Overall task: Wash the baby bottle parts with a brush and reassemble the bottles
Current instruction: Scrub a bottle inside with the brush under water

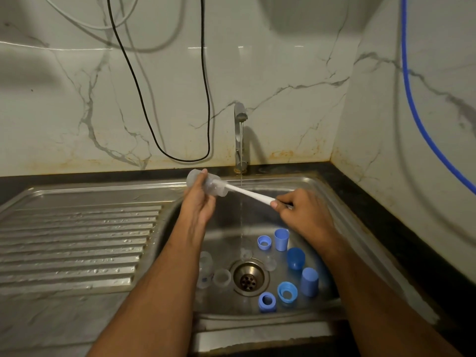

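Clear bottle (206,182) gripped in left hand (199,199), held on its side over the steel sink (309,184), mouth toward the right. White brush (247,193) runs into the mouth; right hand (298,210) pinches the handle end. Tap (240,135) runs a thin stream behind the brush. In the basin: blue caps (282,239) and rings (287,292) right of the drain (248,279), clear parts (221,277) to its left.

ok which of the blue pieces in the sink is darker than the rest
The dark blue cap, standing right of the drain, between the two lighter tall caps. Every other blue piece, including the rings, is pale blue.
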`<state>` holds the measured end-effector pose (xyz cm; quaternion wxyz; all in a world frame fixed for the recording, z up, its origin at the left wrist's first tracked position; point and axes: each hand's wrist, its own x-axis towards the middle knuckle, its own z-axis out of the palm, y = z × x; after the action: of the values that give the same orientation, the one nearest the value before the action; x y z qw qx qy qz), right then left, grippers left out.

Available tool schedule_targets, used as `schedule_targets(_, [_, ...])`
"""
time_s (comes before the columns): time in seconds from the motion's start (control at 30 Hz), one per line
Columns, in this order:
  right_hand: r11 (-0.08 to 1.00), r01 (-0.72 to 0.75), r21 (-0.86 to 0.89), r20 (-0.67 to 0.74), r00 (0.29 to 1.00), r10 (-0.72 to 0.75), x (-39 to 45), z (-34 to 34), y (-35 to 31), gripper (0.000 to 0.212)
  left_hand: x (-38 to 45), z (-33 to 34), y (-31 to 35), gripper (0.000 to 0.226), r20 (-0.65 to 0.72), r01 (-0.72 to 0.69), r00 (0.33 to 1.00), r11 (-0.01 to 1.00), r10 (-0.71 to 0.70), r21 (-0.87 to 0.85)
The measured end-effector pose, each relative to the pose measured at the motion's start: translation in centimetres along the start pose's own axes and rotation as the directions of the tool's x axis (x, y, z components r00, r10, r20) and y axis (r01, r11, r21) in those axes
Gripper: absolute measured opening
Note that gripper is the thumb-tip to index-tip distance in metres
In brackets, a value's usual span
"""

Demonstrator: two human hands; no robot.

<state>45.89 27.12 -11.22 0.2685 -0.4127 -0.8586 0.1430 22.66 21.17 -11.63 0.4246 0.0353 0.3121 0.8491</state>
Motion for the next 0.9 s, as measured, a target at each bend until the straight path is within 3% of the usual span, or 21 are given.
schedule_targets(0.13, [0.996,-0.073,0.055,0.114,0.991,0.067,0.0,0.0,0.3,0.027,0.0,-0.1,-0.1,0.052,0.004,0.014,1.0,1.0,-0.014,0.004])
schedule_targets(0.23, [0.994,-0.028,0.104,0.189,0.982,0.008,-0.2,-1.1,0.1,0.025,0.4,-0.3,0.0,0.051,-0.011,0.025,1.0,1.0,-0.025,-0.004])
schedule_targets(0.33, [0.996,0.015,0.086,0.107,0.994,-0.025,0.0,-1.5,0.0,0.025,0.3,-0.1,0.0,0.03,0.037,0.022,0.999,0.999,-0.024,0.045])
schedule_targets(0.43, [0.999,-0.035,0.001,0.022,0.999,0.035,0.1,-0.5,-0.2,0.027,0.3,0.0,-0.1,0.046,-0.008,0.01,1.0,1.0,-0.01,0.028])
schedule_targets(0.57, [0.993,-0.105,0.059,0.12,0.988,0.097,0.1,-0.2,-0.1,0.025,0.7,-0.3,0.1,0.035,0.007,0.027,1.0,1.0,-0.027,0.007])
schedule_targets(0.67, [0.992,-0.048,0.119,0.194,0.981,0.024,0.0,-1.4,-0.1,0.022,0.9,-0.4,0.2,0.046,-0.019,0.026,0.999,1.0,-0.026,-0.01])
schedule_targets(0.83, [0.997,-0.071,0.023,0.049,0.996,0.07,0.2,-0.7,-0.2,0.026,0.2,-0.2,-0.5,0.051,-0.016,0.037,0.999,0.999,-0.036,0.035])
schedule_targets(0.9, [0.993,-0.115,0.015,0.068,0.991,0.114,0.4,-0.4,0.2,0.025,0.2,-0.2,-0.4,0.047,-0.02,0.033,0.999,0.998,-0.032,0.05])
